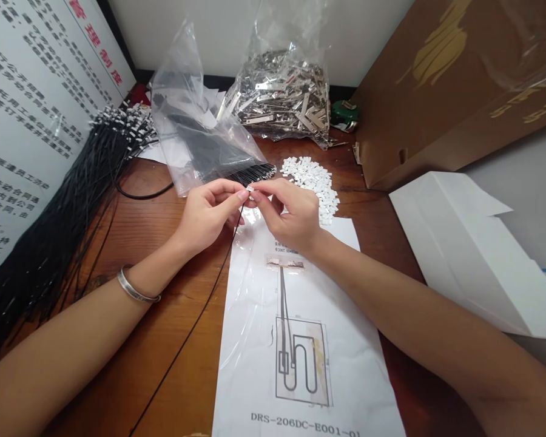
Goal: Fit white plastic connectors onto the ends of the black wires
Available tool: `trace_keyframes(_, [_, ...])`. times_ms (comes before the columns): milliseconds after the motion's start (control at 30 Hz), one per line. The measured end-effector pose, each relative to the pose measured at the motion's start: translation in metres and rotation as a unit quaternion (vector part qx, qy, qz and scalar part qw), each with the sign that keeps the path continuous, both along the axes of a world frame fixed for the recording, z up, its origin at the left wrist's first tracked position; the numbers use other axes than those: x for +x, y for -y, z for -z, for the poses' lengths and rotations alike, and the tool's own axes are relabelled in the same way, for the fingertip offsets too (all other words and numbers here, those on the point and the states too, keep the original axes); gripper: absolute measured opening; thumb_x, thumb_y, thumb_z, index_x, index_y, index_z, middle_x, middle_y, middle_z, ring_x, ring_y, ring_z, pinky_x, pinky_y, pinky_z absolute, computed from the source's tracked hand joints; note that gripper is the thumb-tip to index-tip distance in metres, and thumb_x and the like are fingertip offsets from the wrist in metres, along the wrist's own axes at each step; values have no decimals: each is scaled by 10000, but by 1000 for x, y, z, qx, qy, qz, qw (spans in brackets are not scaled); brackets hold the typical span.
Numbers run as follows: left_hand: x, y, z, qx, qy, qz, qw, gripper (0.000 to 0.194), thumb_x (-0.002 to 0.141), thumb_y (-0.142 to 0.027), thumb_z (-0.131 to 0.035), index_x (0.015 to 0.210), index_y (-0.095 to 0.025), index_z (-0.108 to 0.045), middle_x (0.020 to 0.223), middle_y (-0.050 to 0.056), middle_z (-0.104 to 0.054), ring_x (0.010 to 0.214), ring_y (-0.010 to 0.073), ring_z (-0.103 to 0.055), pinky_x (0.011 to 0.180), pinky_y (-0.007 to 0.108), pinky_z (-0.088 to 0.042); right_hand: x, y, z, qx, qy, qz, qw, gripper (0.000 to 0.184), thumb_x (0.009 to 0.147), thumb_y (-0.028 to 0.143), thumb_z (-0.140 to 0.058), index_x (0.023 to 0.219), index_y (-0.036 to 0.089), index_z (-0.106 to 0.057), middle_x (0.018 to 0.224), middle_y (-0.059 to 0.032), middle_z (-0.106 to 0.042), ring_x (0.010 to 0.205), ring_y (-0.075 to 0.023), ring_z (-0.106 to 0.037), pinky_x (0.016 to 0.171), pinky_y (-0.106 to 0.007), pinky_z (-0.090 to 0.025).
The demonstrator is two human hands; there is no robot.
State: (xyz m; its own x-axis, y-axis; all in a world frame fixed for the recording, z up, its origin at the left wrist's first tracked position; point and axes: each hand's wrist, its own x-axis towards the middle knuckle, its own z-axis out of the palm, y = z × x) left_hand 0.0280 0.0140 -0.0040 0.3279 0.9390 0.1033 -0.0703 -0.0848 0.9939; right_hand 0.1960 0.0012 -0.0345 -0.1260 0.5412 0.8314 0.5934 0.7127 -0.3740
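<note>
Small white oblong plastic piece (250,189) pinched over a brown wooden table (173,358)

My left hand (209,215) and my right hand (293,212) meet at the near side of the open bag, fingertips almost touching. Each has thumb and forefinger pressed together on the white piece, which sits between them, mostly covered. A thin black cable (200,309) rises from the bottom edge to my left fingertips; whether its end is inside the piece I cannot tell, as my fingers hide it. A silver metal bangle (136,288) circles my left wrist.

Just beyond my right hand lies a loose heap of small white plastic pieces (312,185). Behind my left hand, a clear plastic bag (182,136) lies with a sheaf of black cables (261,173) poking from its mouth, metal-tipped. Farther back stands a clear bag full of flat silvery metal strips (282,97), with a green tape measure (344,114) beside it. To my left rests a thick bundle of black cables with white ends (50,224). Below my hands lies a white printed sheet with a line drawing (250,364), marked "DRS-206DC-E001-01".
</note>
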Motion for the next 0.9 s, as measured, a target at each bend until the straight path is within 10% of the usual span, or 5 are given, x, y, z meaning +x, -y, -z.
trace_keyframes(600, [0,1,-2,-78,25,134,988,430,627,-426,-872,850,-167,-611,696,8,-735,443,91,-585,472,229,-516,-2,-3,0,-128,-149,57,979,191,951,346,-568,875,195,-657,682,4,-645,520,-101,-531,493,-262,-419])
trace_keyframes(900, [0,-4,-1,-42,38,-41,998,535,913,-653,-499,620,-205,-495,544,-3,-610,412,92,-539,428,229,-444,3,-11,2,-193,-223,93,951,201,943,392,-593,875,212,-651,708,-1,-642,590,-120,-579,537,-280,-464])
